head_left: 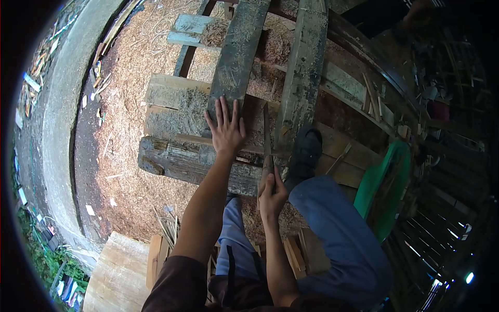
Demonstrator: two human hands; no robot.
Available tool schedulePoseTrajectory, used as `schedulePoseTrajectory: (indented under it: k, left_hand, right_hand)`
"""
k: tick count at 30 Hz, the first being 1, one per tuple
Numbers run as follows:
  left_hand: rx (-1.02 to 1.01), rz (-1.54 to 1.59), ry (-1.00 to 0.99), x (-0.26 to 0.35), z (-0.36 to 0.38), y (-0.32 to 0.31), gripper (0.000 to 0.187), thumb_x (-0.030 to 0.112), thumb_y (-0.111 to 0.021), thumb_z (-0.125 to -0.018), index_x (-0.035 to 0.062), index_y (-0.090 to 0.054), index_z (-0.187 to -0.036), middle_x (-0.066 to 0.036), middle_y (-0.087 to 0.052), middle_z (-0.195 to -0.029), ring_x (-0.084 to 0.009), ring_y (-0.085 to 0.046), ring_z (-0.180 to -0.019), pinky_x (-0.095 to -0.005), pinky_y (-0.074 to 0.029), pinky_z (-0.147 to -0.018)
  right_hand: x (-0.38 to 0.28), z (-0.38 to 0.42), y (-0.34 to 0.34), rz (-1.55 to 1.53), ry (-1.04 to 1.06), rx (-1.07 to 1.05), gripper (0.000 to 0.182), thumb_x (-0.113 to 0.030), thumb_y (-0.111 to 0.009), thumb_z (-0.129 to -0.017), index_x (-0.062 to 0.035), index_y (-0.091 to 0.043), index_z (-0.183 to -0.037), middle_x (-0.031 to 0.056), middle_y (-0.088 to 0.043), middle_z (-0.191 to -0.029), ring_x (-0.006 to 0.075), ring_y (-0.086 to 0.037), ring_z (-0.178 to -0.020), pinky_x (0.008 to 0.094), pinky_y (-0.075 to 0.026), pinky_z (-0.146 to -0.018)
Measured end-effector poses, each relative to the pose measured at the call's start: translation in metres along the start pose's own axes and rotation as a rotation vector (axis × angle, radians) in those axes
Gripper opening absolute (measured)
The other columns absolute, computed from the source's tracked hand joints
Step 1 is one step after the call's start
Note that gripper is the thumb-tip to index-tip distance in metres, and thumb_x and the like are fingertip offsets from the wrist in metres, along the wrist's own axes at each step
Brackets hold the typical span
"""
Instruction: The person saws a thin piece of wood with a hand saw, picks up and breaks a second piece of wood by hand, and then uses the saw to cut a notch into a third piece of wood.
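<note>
My left hand (227,130) lies flat with its fingers spread on the lower end of a dark, worn plank (236,57). To its right, my right hand (273,192) is closed around the handle of a long, narrow tool (267,130), whose thin end points away from me. The tool lies between the dark plank and a second weathered plank (304,67). A thin wooden strip (195,139) runs crosswise below my left hand. Under it all is a thick, rough beam (182,161).
My shoe (306,151) rests on the boards right of the tool. A green plastic object (382,192) stands at the right. Sawdust (135,88) covers the ground at the left, beside a concrete edge (65,109). Wood pieces (156,255) lie near my legs.
</note>
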State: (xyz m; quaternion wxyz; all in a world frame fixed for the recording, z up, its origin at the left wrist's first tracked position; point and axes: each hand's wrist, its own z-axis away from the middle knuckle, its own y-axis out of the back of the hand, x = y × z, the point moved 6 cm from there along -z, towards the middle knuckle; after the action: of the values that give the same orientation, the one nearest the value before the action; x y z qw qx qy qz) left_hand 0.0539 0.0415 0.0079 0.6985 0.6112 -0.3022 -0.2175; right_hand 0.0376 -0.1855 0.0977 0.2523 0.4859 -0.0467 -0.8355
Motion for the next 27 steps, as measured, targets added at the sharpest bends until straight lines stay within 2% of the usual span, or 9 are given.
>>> schedulePoseTrajectory:
  k: [2, 4, 11, 20, 21, 22, 24, 26, 27]
  left_hand:
    - [0.004, 0.008, 0.000, 0.000, 0.000, 0.001, 0.066, 0.041, -0.036, -0.108, 0.0203, -0.025, -0.169, -0.019, -0.013, -0.176, -0.0329, -0.007, -0.165, -0.0657, 0.002, -0.128]
    - [0.006, 0.014, -0.001, 0.000, 0.000, 0.002, 0.066, 0.041, -0.037, -0.108, 0.0202, -0.025, -0.169, -0.019, -0.013, -0.176, -0.0329, -0.007, -0.165, -0.0657, 0.002, -0.128]
    - [-0.010, 0.006, -0.002, 0.000, 0.000, 0.003, 0.066, 0.042, -0.037, -0.107, 0.0199, -0.026, -0.169, -0.019, -0.011, -0.177, -0.0323, -0.005, -0.165, -0.0639, 0.004, -0.128]
    - [0.018, 0.010, -0.021, 0.005, 0.000, 0.000, 0.067, 0.040, -0.040, -0.107, 0.0221, -0.026, -0.169, -0.019, -0.014, -0.176, -0.0323, -0.008, -0.165, -0.0660, 0.002, -0.128]
    - [0.018, 0.011, -0.019, 0.005, -0.001, 0.001, 0.067, 0.040, -0.041, -0.106, 0.0221, -0.026, -0.169, -0.019, -0.014, -0.176, -0.0324, -0.008, -0.165, -0.0661, 0.002, -0.128]
    - [0.015, 0.007, -0.007, 0.001, -0.003, 0.001, 0.067, 0.039, -0.041, -0.106, 0.0221, -0.027, -0.169, -0.019, -0.014, -0.176, -0.0325, -0.008, -0.165, -0.0663, 0.001, -0.128]
    - [0.036, 0.008, -0.010, -0.001, -0.004, -0.001, 0.067, 0.039, -0.042, -0.106, 0.0220, -0.027, -0.169, -0.019, -0.015, -0.176, -0.0328, -0.009, -0.165, -0.0664, 0.001, -0.128]
    - [-0.007, 0.009, 0.001, 0.000, -0.003, -0.002, 0.067, 0.040, -0.037, -0.107, 0.0214, -0.023, -0.170, -0.018, -0.009, -0.177, -0.0315, -0.004, -0.165, -0.0675, 0.002, -0.127]
    - [-0.012, 0.013, -0.008, 0.003, 0.000, -0.003, 0.067, 0.040, -0.037, -0.107, 0.0214, -0.023, -0.170, -0.018, -0.009, -0.177, -0.0315, -0.004, -0.165, -0.0675, 0.002, -0.127]
  right_hand:
    - [0.007, -0.006, -0.005, 0.004, -0.001, -0.010, 0.047, -0.029, -0.057, -0.111, -0.0003, -0.059, -0.148, 0.0085, -0.071, -0.089, 0.0098, -0.061, -0.062, 0.0279, -0.049, -0.052]
    - [0.008, -0.013, -0.008, 0.079, 0.357, 0.087, 0.047, -0.029, -0.057, -0.111, -0.0025, -0.058, -0.150, 0.0044, -0.066, -0.077, 0.0069, -0.050, -0.046, 0.0279, -0.040, -0.040]
    - [0.017, -0.011, -0.007, 0.068, 0.132, 0.005, 0.048, -0.030, -0.056, -0.112, -0.0018, -0.057, -0.150, 0.0044, -0.068, -0.080, 0.0069, -0.047, -0.045, 0.0283, -0.038, -0.039]
    - [0.024, 0.113, 0.060, 0.276, 0.388, 0.075, 0.052, -0.031, -0.055, -0.113, 0.0027, -0.052, -0.153, 0.0001, -0.060, -0.076, 0.0044, -0.050, -0.052, 0.0256, -0.038, -0.043]
    - [0.044, 0.108, 0.066, 0.154, 0.006, 0.029, 0.054, -0.032, -0.057, -0.112, 0.0042, -0.053, -0.152, -0.0011, -0.059, -0.076, 0.0036, -0.051, -0.054, 0.0252, -0.038, -0.045]
    - [0.025, 0.100, 0.061, 0.148, 0.015, 0.025, 0.054, -0.032, -0.057, -0.112, 0.0042, -0.053, -0.152, -0.0011, -0.059, -0.076, 0.0036, -0.051, -0.054, 0.0252, -0.038, -0.045]
    - [-0.032, 0.071, 0.043, -0.019, 0.180, 0.052, 0.052, -0.031, -0.058, -0.112, 0.0031, -0.054, -0.151, -0.0019, -0.058, -0.073, 0.0023, -0.044, -0.050, 0.0250, -0.033, -0.041]
    - [-0.046, 0.039, 0.026, 0.155, 0.536, 0.140, 0.053, -0.032, -0.059, -0.111, 0.0044, -0.056, -0.149, 0.0066, -0.071, -0.085, 0.0071, -0.060, -0.061, 0.0256, -0.046, -0.051]
    - [-0.043, 0.032, 0.023, 0.159, 0.531, 0.150, 0.053, -0.032, -0.059, -0.111, 0.0044, -0.056, -0.149, 0.0066, -0.071, -0.085, 0.0071, -0.060, -0.061, 0.0256, -0.046, -0.051]
